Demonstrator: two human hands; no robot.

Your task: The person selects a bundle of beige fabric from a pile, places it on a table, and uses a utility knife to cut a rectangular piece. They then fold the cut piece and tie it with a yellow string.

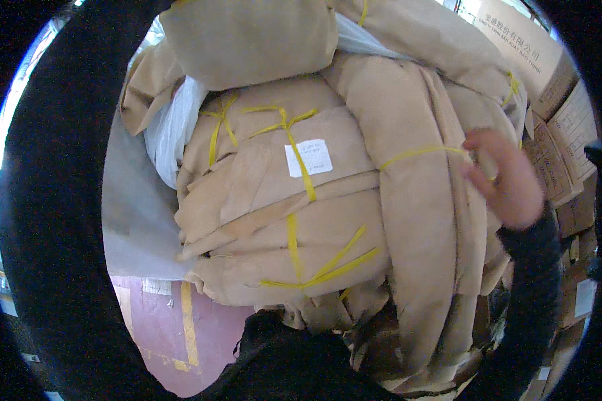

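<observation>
Gripping the yellow strap point(421, 153) of a tan bundle point(415, 220), your right hand point(508, 177) rests on the bundle's upper right side, its fingers curled over the spot where the strap crosses the folded material, the dark sleeve point(532, 267) running down toward the lower right edge of the frame. Your left hand does not show anywhere in the picture, so nothing can be said of its state. The bundle you hold stands upright at the right of a tall heap, pressed against a second, broader tan bundle point(281, 207) to its left, which is tied with crossing yellow straps and carries a small white label point(309, 158) near its top. More tan bundles point(247, 40) are piled above, filling the upper part of the view. A white plastic sheet point(170, 127) pokes out between the bundles at the upper left, beside a grey panel point(134, 220) that leans against the heap's left side. Below, a reddish floor point(160, 327) with a yellow painted line point(188, 321) shows at the lower left. Stacked cardboard boxes point(555, 134) with printed sides stand just behind your hand at the right edge.
</observation>
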